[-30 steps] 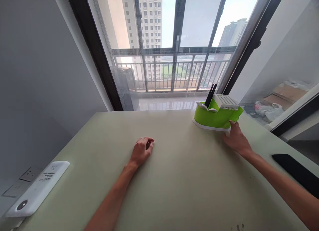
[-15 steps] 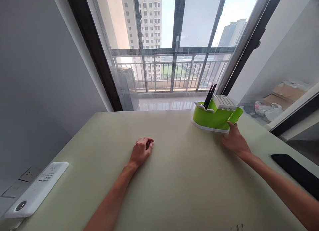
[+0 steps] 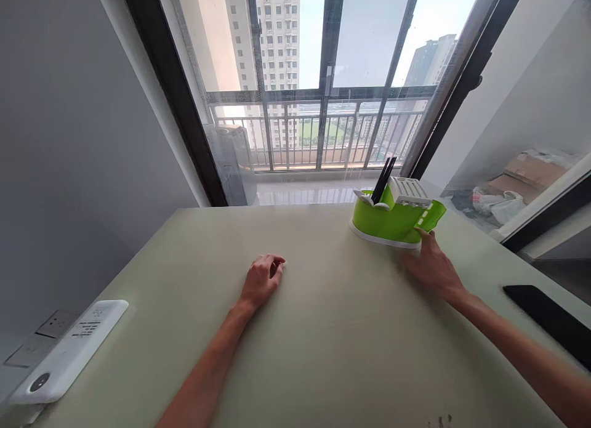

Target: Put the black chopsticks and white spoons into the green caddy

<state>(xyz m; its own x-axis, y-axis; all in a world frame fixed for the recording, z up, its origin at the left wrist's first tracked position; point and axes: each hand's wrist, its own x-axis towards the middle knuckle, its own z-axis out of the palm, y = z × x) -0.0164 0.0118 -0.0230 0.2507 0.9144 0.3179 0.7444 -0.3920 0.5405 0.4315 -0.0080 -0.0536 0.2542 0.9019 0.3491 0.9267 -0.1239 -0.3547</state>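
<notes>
A bright green cutlery holder (image 3: 385,223) with a white base and a white slotted top stands at the far right of the table. Black sticks, like chopsticks, lean upright in its left part beside white rounded pieces. My right hand (image 3: 433,266) is at its near right end, one finger pressed on the green wall and the others partly blurred or hidden. My left hand (image 3: 263,277) rests on the table left of the holder, fingers curled in with nothing visible in them.
The pale green table (image 3: 323,342) reaches to a glass balcony door. On its left edge lies a white power strip (image 3: 74,348) by the wall sockets. A black flat object (image 3: 547,317) lies at the right edge. Cardboard boxes (image 3: 530,172) and bags sit beyond on the right.
The cutlery holder has shifted a little to the left and towards me, turning slightly, with my right hand moving along at its end. My left hand stays where it was.
</notes>
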